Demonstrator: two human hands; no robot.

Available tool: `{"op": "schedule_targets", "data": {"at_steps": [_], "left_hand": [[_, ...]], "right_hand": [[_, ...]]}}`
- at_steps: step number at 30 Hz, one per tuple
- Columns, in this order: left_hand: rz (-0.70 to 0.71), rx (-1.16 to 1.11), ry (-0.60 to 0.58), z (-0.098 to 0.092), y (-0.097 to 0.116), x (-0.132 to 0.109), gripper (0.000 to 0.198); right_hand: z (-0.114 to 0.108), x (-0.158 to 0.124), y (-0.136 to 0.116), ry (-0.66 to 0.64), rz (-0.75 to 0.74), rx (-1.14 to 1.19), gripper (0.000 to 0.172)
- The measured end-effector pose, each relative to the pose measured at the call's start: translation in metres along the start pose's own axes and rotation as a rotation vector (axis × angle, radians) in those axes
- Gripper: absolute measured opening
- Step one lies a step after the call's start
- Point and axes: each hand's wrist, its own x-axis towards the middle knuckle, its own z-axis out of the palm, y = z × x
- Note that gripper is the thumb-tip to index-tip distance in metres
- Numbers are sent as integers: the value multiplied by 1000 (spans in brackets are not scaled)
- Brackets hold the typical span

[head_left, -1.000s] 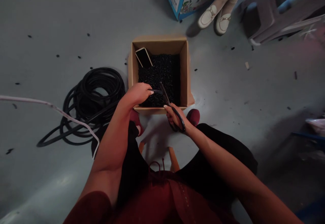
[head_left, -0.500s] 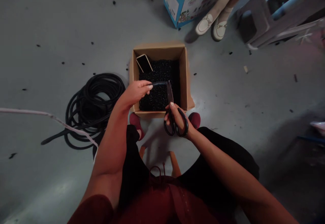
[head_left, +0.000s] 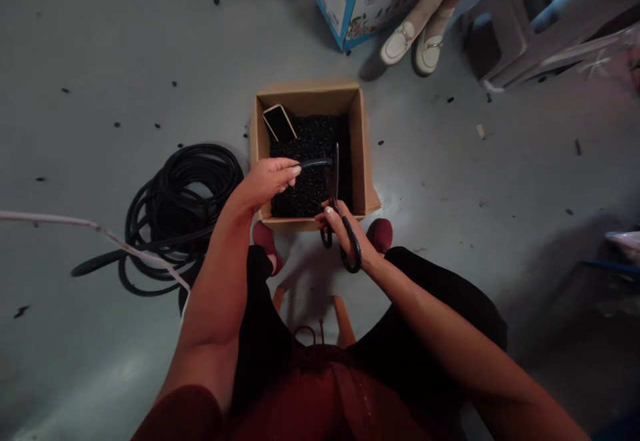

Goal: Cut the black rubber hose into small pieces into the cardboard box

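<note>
Over the middle of the frame, above a cardboard box (head_left: 358, 141) heaped with black pieces (head_left: 310, 138), the person's left hand (head_left: 267, 182) is pinching a length of ribbed dark tubing (head_left: 315, 163) while the right hand (head_left: 345, 234) is gripping black-handled scissors (head_left: 333, 178), blades almost together. The tubing's free end is reaching just beside the blades, so the next move seems to call for opening them across it.

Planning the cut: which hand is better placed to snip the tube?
Probably right: the right hand already holds the scissors, blades at the tube's end. The left hand is occupied holding the tube over the box.
</note>
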Motion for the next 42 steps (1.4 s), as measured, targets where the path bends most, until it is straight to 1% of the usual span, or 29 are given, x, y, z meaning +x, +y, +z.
{"op": "schedule_targets", "data": {"at_steps": [6,16,23,34,38,42], "left_hand": [[-11,-1,-10,2,0,0,15],[0,-54,-65,6,-5,2,18],[5,-45,-100,7,-5,2,16],[23,51,-112,6,-7,2,20],[22,78,-127,5,-8,2,21],[37,148,-117,4,-8,2,23]], "right_hand": [[0,1,0,-12,-2,-9,55],[-1,2,-1,-12,-12,-20,56],[-2,4,0,-13,-22,-20,54],[-6,2,-5,-29,-33,-50,50],[-7,0,-8,-30,-25,-17,47],[-7,-1,-9,-41,-1,26,47]]}}
